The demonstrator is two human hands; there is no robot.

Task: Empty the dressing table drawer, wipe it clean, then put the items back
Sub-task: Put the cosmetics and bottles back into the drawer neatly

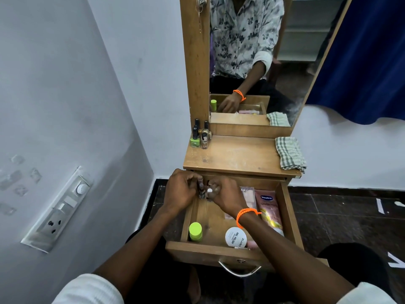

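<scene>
Clearly both hands meet at the open drawer's [287,207] back-left corner: the left hand [182,189] is curled round small glass bottles [201,189], the right hand [225,194] pinches another. They look light, slick and breakable; best gripped by the caps.

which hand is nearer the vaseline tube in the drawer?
Right. The right hand sits just left of the Vaseline tube; the left hand is farther left, at the drawer's back-left corner.

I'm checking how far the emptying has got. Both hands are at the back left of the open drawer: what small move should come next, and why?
Probably lift the small bottles held between the left hand and right hand up beside the nail polish bottles on the tabletop, since the drawer isn't empty yet.
</scene>
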